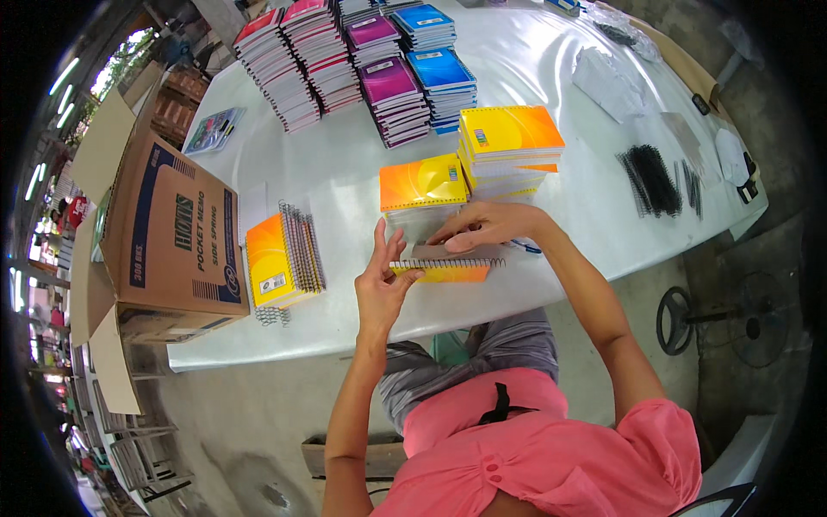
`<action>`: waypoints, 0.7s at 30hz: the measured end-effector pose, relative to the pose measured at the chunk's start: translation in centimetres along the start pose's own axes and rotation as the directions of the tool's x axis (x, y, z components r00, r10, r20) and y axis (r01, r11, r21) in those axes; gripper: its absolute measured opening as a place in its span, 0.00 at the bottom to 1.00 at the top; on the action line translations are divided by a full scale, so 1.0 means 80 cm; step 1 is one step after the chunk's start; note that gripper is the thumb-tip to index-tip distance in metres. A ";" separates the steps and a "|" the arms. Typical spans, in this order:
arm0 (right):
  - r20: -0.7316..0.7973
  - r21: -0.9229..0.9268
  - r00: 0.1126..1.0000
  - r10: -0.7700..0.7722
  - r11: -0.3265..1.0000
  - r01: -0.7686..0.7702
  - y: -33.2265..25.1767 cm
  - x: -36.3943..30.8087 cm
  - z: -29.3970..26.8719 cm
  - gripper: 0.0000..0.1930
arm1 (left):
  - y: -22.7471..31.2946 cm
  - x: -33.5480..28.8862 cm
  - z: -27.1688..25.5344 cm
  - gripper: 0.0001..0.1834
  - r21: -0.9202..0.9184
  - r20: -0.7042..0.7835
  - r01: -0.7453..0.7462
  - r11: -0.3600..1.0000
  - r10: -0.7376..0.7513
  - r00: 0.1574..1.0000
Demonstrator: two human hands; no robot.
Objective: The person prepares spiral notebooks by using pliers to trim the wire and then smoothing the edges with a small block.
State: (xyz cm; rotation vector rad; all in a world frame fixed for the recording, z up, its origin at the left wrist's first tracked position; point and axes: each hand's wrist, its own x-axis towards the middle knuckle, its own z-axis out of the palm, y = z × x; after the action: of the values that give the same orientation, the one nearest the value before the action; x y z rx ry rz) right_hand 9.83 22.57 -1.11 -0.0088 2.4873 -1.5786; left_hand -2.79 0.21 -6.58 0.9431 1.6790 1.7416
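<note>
My left hand (384,277) grips the left end of a yellow-and-orange notebook (452,274), thumb on the near side, other fingers raised behind it. A dark wire coil (457,263) runs along the notebook's upper edge and sticks out past its right end. Just beyond the coil, my right hand (487,226) has its fingers curled against the notebook's far side; what they pinch is partly hidden. Blue-handled tool (525,246), its kind unclear, shows beside the right wrist. Stacks of yellow notebooks (422,183) stand directly beyond my hands, with a taller yellow stack (510,133) behind on the right.
An open cardboard box (181,233) stands at the left, beside coil-bound yellow notebooks (280,258) and loose coils (272,316). Red (276,69), purple (392,95) and blue (441,77) notebook stacks fill the far side. Black coils (650,179) lie at the right, with plastic bags (610,82) beyond.
</note>
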 end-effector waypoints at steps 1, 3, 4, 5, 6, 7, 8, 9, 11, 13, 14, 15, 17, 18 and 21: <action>0.015 -0.014 1.000 0.010 1.000 -0.009 -0.003 0.003 0.000 0.25 | 0.001 -0.001 -0.001 0.51 -0.003 0.008 -0.001 1.000 0.002 1.000; -0.017 -0.015 1.000 -0.018 1.000 0.018 -0.010 -0.009 -0.003 0.25 | 0.003 0.001 -0.005 0.51 -0.007 0.018 -0.004 1.000 0.004 1.000; -0.045 -0.015 0.998 -0.043 0.999 0.042 -0.018 -0.018 -0.004 0.24 | 0.004 0.002 -0.010 0.49 -0.029 0.091 0.026 0.999 -0.024 0.996; -0.041 -0.014 0.998 -0.044 0.999 0.044 -0.024 -0.029 -0.005 0.24 | 0.004 0.002 -0.016 0.47 -0.046 0.162 0.059 0.997 -0.051 0.986; -0.095 -0.142 0.992 -0.080 0.988 0.066 -0.029 -0.045 -0.007 0.25 | 0.003 0.003 -0.019 0.47 -0.044 0.157 0.061 0.997 -0.053 0.986; -0.147 -0.271 0.982 -0.122 0.959 0.079 -0.035 -0.064 -0.010 0.25 | 0.002 0.004 -0.022 0.44 -0.034 0.225 0.061 0.998 -0.052 0.973; -0.224 -0.229 0.974 -0.047 0.974 -0.005 -0.040 -0.089 -0.013 0.25 | 0.002 0.004 -0.025 0.40 -0.024 0.290 0.060 0.998 -0.050 0.956; -0.299 -0.178 0.954 0.035 0.980 -0.091 -0.043 -0.116 -0.016 0.25 | 0.003 0.006 -0.026 0.40 -0.026 0.291 0.061 0.998 -0.050 0.956; -0.387 -0.082 0.872 0.298 0.932 -0.354 -0.046 -0.161 -0.024 0.24 | 0.005 0.007 -0.025 0.32 0.026 0.353 0.100 0.995 -0.102 0.930; -0.592 -0.389 0.780 0.201 0.777 -0.496 -0.016 -0.195 -0.012 0.24 | 0.013 0.003 -0.022 0.27 0.088 0.323 0.097 0.991 -0.121 0.939; -0.721 -0.596 0.693 0.018 0.494 -0.633 -0.003 -0.200 -0.003 0.24 | 0.015 0.002 -0.020 0.24 0.151 0.283 0.092 0.984 -0.132 0.950; -0.766 -0.640 0.624 -0.155 0.268 -0.720 0.014 -0.199 0.009 0.24 | 0.014 -0.002 -0.020 0.24 0.148 0.291 0.089 0.985 -0.129 0.948; -0.786 -0.606 0.589 -0.187 0.415 -0.678 0.029 -0.166 0.027 0.25 | 0.009 -0.013 -0.021 0.21 0.186 0.053 -0.027 0.982 0.017 0.998; -0.806 -0.566 0.551 -0.216 0.554 -0.611 0.027 -0.145 0.039 0.25 | 0.014 -0.015 -0.019 0.21 0.186 0.060 -0.026 0.982 0.015 0.998; -0.745 -0.583 0.606 -0.278 0.712 -0.391 0.030 -0.090 0.082 0.24 | 0.025 -0.023 -0.011 0.22 0.441 -0.058 -0.343 0.830 0.407 0.911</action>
State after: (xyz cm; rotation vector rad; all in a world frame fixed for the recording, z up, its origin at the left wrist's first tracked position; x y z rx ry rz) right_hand 18.22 18.47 -4.79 0.8695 3.5685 -0.4374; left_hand -2.16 -1.90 -4.76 1.4561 2.1398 1.7533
